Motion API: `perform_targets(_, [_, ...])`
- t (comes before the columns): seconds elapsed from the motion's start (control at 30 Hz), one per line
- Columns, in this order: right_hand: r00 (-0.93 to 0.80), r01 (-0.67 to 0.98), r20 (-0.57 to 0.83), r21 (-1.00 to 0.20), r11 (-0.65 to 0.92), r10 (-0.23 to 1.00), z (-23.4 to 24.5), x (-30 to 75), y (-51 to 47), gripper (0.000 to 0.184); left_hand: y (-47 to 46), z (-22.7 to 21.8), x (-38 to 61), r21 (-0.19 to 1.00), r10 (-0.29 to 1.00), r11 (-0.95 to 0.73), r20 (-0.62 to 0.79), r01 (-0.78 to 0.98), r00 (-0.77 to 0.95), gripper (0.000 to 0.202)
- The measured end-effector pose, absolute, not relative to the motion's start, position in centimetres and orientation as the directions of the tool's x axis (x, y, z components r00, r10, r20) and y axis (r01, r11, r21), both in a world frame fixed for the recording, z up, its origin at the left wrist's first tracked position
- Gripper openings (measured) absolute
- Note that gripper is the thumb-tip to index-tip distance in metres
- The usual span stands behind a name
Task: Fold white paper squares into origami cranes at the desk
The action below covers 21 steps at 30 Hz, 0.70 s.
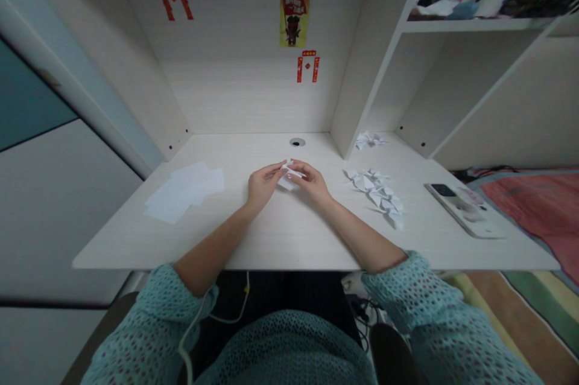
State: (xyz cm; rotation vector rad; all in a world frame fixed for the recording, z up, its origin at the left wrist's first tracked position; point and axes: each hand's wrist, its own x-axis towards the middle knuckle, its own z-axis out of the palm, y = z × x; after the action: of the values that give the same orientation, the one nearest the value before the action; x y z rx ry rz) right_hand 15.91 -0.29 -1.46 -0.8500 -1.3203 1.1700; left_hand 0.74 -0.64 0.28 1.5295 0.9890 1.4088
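Note:
A small white folded paper piece [287,178] is held between both hands just above the middle of the pale desk [289,240]. My left hand [262,184] pinches its left side with curled fingers. My right hand [311,181] grips its right side, fingers closed round it. A stack of flat white paper sheets [184,190] lies to the left of my left hand. Several finished white folded paper shapes [379,193] lie in a row to the right of my right hand.
A phone [465,209] lies near the desk's right edge. More folded paper shapes [370,140] sit in the shelf niche at the back right. A cable hole [297,142] is at the back centre. Shelves rise on the right; a bed with a red cover [534,204] lies beyond.

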Motion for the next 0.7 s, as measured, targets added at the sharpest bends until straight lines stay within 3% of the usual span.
perform_targets(0.2, [-0.123, -0.085, 0.371, -0.928, 0.363, 0.920, -1.63, 15.85, -0.34, 0.029, -0.43, 0.06, 0.71, 0.945, 0.941, -0.328, 0.328, -0.019, 0.083, 0.031])
perform_targets(0.7, [-0.138, 0.122, 0.485, -0.857, 0.501, 0.863, -1.09, 15.98, -0.85, 0.026, -0.06, -0.39, 0.45, 0.887, 0.904, -0.428, 0.419, 0.176, 0.089, 0.029])
